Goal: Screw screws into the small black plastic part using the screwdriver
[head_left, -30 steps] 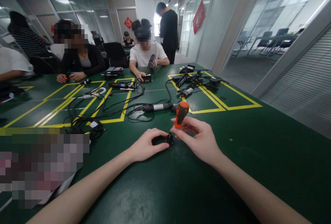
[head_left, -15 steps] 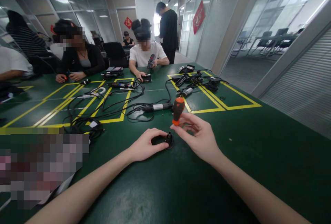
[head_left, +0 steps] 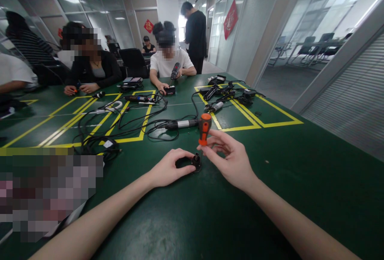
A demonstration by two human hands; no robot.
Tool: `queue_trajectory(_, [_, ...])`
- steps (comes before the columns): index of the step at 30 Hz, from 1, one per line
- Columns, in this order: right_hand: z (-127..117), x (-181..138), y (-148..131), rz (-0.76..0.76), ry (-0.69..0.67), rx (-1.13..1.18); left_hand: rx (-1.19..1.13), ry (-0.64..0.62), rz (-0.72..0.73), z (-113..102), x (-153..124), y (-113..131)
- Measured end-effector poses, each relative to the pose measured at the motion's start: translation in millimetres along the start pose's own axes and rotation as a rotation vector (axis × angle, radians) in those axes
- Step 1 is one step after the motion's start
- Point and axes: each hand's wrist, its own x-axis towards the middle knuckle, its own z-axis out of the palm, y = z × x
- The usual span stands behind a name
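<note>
My left hand (head_left: 173, 167) rests on the green table, its thumb and forefinger closed around a small black part (head_left: 196, 161) with a short upright post. My right hand (head_left: 229, 156) pinches the lower end of an orange and black screwdriver (head_left: 205, 129) between thumb and fingertips. The screwdriver stands nearly upright, handle on top, with its thin shaft pointing down beside the black part. Whether the tip touches the part is too small to make out.
Beyond my hands lies a silver and black cylindrical tool (head_left: 183, 124) with tangled black cables (head_left: 120, 120). More tools and cables (head_left: 229, 92) lie within yellow tape at the back right. Across the table (head_left: 300, 164), a person in white (head_left: 171, 62) holds a power drill (head_left: 175, 71).
The screwdriver's handle has tilted slightly to the left and turned in my right fingers, so more orange shows. My left hand and the black part have stayed in place.
</note>
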Motion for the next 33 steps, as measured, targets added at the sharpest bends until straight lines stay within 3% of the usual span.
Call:
queue_trajectory(18, [0.3,-0.2,-0.2,0.046,-0.022,0.065,-0.014,-0.006,-0.014,-0.2,0.0,-0.4])
queue_trajectory(26, [0.6,1.1,-0.5,-0.047,-0.011,-0.017,-0.012,0.004,0.007,0.9,0.9,-2.5])
queue_trajectory(33, [0.7,0.3,3.4,-0.005,0.02,0.015,-0.005,0.011,0.014,0.9,0.1,-2.3])
